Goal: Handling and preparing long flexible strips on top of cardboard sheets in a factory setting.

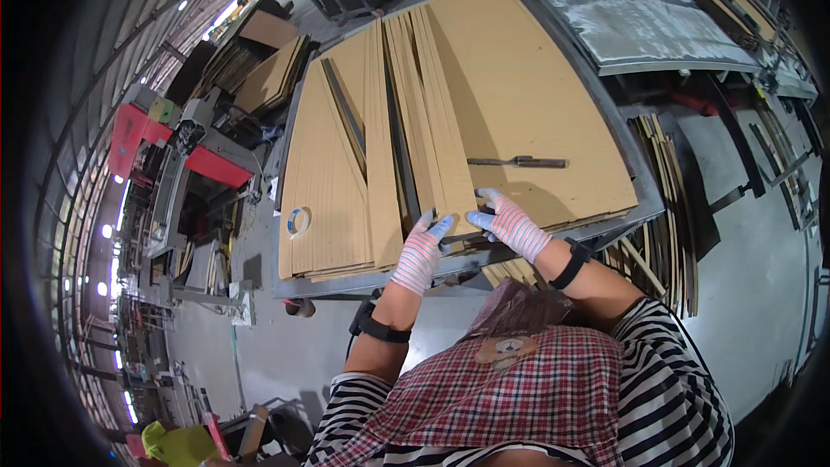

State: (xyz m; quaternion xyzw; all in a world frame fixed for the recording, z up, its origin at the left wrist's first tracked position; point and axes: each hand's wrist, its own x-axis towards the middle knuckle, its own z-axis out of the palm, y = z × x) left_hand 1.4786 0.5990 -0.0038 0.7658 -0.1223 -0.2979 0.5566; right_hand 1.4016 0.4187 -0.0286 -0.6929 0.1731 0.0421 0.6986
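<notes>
Both my hands wear light gloves with striped cuffs and blue-grey fingers. My left hand [421, 248] pinches the near left corner of a long tan cardboard strip [442, 143], its thumb on top. At the same end, my right hand [512, 223] grips the right corner, thumb on top and fingers along the edge. More long strips [380, 147] lie lengthwise to the left, with dark gaps between some of them. Beneath them is a large cardboard sheet [536, 104]. A thin-bladed tool with a dark handle [541, 162] lies on the sheet, right of the strip.
A roll of tape [298, 221] rests on the cardboard at the left. The grey table edge [363, 284] runs close before me. Cardboard strips [670, 199] lean at the right, below a grey-topped table [631, 13]. A red and grey machine [216, 166] stands at the left.
</notes>
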